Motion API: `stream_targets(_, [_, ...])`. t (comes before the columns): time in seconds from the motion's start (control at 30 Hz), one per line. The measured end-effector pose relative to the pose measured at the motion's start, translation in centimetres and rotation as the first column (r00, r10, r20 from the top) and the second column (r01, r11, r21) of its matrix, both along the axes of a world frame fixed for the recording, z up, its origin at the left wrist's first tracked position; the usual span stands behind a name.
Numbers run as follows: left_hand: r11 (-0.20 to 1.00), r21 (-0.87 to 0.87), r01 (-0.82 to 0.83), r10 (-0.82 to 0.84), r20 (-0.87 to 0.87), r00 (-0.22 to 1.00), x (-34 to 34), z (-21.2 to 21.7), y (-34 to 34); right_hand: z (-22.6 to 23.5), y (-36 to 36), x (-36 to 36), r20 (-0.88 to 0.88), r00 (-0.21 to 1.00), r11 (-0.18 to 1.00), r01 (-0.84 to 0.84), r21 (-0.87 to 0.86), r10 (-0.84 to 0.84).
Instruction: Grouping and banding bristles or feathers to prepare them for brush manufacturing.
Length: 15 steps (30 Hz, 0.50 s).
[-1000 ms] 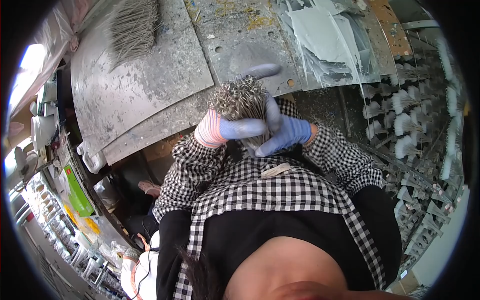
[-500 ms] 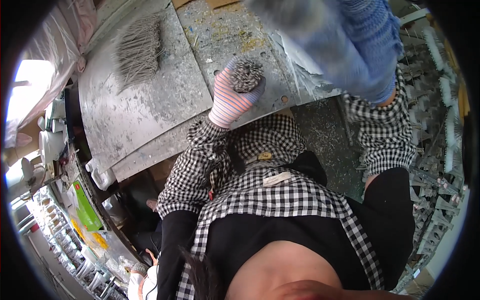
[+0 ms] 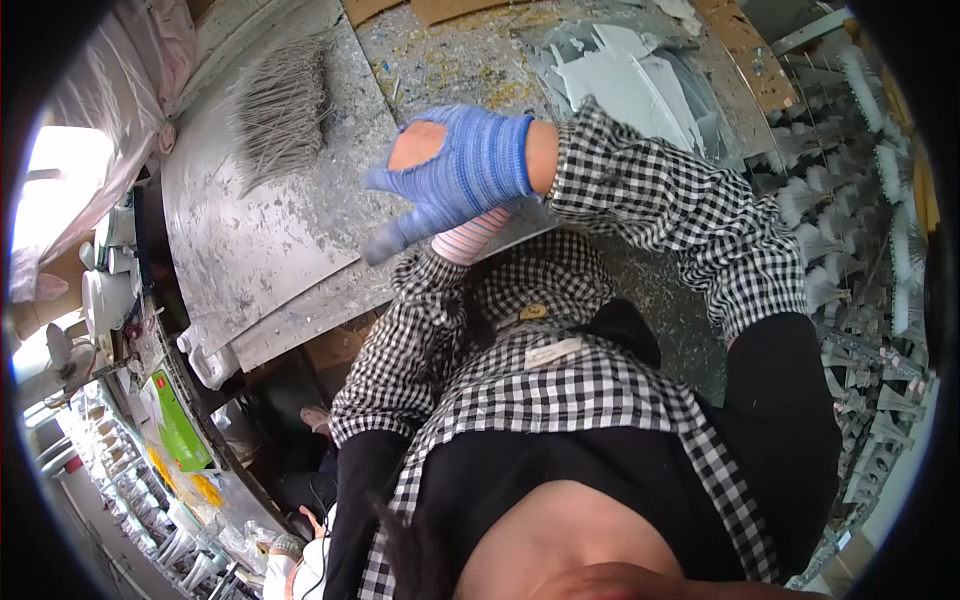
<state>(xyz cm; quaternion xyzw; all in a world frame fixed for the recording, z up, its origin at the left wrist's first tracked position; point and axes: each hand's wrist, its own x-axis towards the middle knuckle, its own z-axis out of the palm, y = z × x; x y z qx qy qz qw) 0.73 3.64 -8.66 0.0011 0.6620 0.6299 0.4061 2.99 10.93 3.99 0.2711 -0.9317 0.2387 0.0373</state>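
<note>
Holding spread right hand (image 3: pixel 450 160) over left hand (image 3: pixel 472 235), wires (image 3: pixel 283 115) at 10 o'clock; cannot tell left grip or either's contents. Probably positioning; should next steady left.

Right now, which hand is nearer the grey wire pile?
Right, as far as visible. The right hand is below and right of the wire pile; the left hand, mostly hidden under the right, shows farther away.

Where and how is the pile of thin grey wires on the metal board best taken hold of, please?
Probably around the middle of the pile of thin grey wires, coming from above and closing across their length. They lie roughly side by side on the metal board, with ragged ends at the left, so the middle should gather them better. Nothing visible covers them.
</note>
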Motion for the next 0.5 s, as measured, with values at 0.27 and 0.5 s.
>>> stream_targets(0.27, [0.946, -0.269, -0.181, 0.26, 0.296, 0.919, -1.5, 2.7, 0.3, -0.9, 0.4, 0.8, -0.172, 0.983, 0.99, -0.078, -0.115, 0.058])
stream_targets(0.5, [0.949, 0.165, 0.269, -0.135, -0.556, 0.82, -1.0, -0.6, -1.9, -1.9, 5.6, 5.3, -0.195, 0.948, 0.83, 0.107, -0.548, -0.251])
